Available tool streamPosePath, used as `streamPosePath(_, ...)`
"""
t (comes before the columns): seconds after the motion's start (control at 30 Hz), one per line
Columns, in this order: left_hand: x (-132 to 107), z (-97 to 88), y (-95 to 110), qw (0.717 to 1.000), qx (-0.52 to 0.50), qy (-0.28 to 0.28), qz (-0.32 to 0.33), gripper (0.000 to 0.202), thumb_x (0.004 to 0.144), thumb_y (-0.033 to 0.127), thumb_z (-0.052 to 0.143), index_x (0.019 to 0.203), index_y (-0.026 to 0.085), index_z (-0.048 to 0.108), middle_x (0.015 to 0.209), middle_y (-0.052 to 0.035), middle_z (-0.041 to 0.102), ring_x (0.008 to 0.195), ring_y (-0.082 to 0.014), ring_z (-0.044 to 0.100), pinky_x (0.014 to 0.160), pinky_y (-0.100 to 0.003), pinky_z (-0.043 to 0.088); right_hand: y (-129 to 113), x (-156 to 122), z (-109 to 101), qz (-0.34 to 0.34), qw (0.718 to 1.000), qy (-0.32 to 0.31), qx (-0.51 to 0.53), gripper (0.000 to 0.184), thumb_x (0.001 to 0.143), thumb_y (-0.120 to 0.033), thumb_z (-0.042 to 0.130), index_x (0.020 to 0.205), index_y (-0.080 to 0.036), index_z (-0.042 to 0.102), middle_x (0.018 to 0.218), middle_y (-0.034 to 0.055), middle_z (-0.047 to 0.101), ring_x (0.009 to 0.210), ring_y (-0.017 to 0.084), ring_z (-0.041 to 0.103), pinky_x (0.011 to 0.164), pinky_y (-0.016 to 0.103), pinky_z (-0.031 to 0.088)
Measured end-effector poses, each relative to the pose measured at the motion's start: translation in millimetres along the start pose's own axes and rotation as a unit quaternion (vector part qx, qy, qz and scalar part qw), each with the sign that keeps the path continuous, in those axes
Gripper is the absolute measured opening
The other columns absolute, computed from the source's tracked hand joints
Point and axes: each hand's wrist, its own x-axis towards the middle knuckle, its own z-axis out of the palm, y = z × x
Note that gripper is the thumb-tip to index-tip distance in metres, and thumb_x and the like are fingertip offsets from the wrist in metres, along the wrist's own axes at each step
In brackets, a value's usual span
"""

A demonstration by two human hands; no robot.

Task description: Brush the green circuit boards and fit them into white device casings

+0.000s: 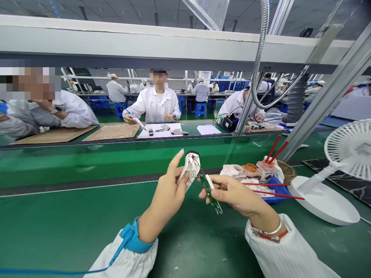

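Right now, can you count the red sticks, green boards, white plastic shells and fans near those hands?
Red sticks: 4
Green circuit board, in the right hand: 1
White plastic shell, in the left hand: 1
White desk fan: 1
Total: 7

bright even overhead light, min shadows, edge warp, glare on green bench [72, 166]
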Motion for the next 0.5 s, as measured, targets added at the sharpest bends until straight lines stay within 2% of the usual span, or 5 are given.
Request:
streamPosePath(0.1, 0, 5.6, -8, 0.986, 0.134, -0.013, 0.094, 0.052, 0.085, 0.008, 0.037, 0.130, 0.033, 0.044, 0.095, -0.0023, 0.061, 0.072, -0.0119, 0.057, 0.062, -0.021, 0.043, -1, 1, 4, 0.015, 0.999, 0.041, -0.011, 0.054, 0.072, -0.033, 0.072, 0.120, -0.017, 0.056, 0.093, 0.0082, 0.069, 0.079, 0.016, 0.060, 0.066, 0.028, 0.048)
streamPosePath(0.17, -1, 9.8, -11, 0.973, 0.203, -0.024, 0.111, 0.058, 0.083, 0.004, 0.038, 0.129, 0.038, 0.045, 0.099, -0.0024, 0.059, 0.073, -0.0121, 0.057, 0.060, -0.021, 0.042, -1, 1, 8, 0.002, 0.997, 0.073, -0.020, 0.055, 0.070, -0.031, 0.074, 0.120, -0.019, 0.057, 0.094, 0.0067, 0.068, 0.079, 0.016, 0.059, 0.064, 0.027, 0.048)
streamPosePath(0.23, -2, 13.4, -12, 0.965, 0.240, -0.014, 0.105, 0.057, 0.082, 0.002, 0.039, 0.126, 0.036, 0.049, 0.100, -0.0029, 0.059, 0.071, -0.0125, 0.058, 0.057, -0.020, 0.042, -1, 1, 12, -0.019, 0.994, 0.099, -0.041, 0.051, 0.069, -0.030, 0.074, 0.117, -0.021, 0.060, 0.084, 0.0025, 0.068, 0.070, 0.013, 0.058, 0.061, 0.025, 0.048)
streamPosePath(0.37, -6, 19.3, -11, 0.956, 0.267, 0.047, 0.116, 0.048, 0.082, 0.002, 0.040, 0.119, 0.028, 0.055, 0.103, -0.0048, 0.061, 0.074, -0.0147, 0.060, 0.057, -0.021, 0.043, 3, 3, 21, -0.024, 0.988, 0.139, -0.055, 0.047, 0.070, -0.034, 0.073, 0.114, -0.020, 0.064, 0.056, -0.0041, 0.057, 0.053, 0.010, 0.054, 0.053, 0.023, 0.045)
streamPosePath(0.5, -8, 23.5, -13, 0.948, 0.286, 0.067, 0.120, 0.045, 0.082, 0.002, 0.039, 0.117, 0.025, 0.056, 0.102, -0.0063, 0.063, 0.071, -0.0150, 0.060, 0.055, -0.022, 0.042, 5, 8, 28, -0.041, 0.986, 0.159, -0.006, 0.046, 0.071, -0.036, 0.073, 0.114, -0.020, 0.063, 0.068, -0.0004, 0.064, 0.056, 0.010, 0.057, 0.053, 0.023, 0.047)
